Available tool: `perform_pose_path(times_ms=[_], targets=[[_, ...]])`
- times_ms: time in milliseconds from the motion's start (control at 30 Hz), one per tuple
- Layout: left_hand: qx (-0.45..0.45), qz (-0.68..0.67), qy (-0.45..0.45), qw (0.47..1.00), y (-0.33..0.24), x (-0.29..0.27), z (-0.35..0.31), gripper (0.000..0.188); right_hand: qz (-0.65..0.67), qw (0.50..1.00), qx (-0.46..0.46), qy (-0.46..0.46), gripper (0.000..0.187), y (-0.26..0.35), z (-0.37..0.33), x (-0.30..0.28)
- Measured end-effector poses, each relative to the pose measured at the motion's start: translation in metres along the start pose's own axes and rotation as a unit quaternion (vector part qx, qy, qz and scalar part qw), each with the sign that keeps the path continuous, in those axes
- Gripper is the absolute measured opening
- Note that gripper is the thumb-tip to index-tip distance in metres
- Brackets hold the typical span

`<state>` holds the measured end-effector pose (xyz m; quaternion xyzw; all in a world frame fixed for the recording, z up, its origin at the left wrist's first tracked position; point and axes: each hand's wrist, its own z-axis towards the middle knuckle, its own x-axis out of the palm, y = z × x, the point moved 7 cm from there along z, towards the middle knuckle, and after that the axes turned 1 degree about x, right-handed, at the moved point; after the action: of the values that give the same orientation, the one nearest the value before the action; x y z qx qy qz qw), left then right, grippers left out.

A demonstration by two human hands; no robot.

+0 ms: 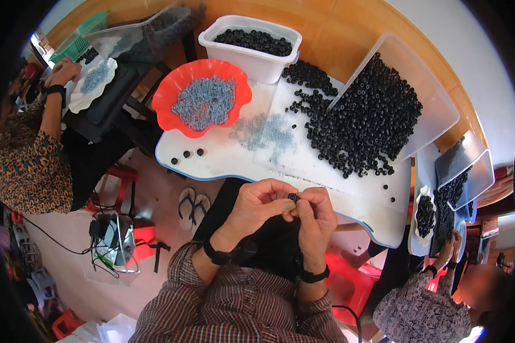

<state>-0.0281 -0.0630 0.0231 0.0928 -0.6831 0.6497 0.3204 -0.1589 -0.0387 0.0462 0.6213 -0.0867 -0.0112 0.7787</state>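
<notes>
Over the table's near edge my two hands meet at a small black round part with a hole (292,196). My left hand (260,201) pinches it between thumb and fingers. The right hand (316,214) is closed too, its thumb and fingertips against the part; anything small in that pinch is hidden. Beyond them, a heap of similar black round parts (366,117) spills from a tipped clear tub (432,114). A red scalloped bowl (161,102) holds many tiny grey-blue pieces (205,103), and more pieces like these (277,135) lie scattered on the white table (212,150).
At the back stands a white tub (234,62) of black parts. Three loose black parts (186,154) sit at the table's left. Co-workers sit at left (34,166) and right (423,308) with their own trays. Below are a red stool (349,283) and slippers (193,207).
</notes>
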Motion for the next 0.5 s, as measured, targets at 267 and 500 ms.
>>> perform_pose_path(times_ms=[267, 500], targets=[[-0.077, -0.008, 0.08, 0.994, 0.001, 0.007, 0.011, 0.02, 0.161, 0.978, 0.126, 0.032, 0.004, -0.015, 0.003, -0.008], [-0.033, 0.011, -0.062, 0.997, -0.043, -0.033, 0.107, 0.023, 0.089, 0.983, 0.154, -0.037, 0.008, -0.028, -0.002, -0.031]])
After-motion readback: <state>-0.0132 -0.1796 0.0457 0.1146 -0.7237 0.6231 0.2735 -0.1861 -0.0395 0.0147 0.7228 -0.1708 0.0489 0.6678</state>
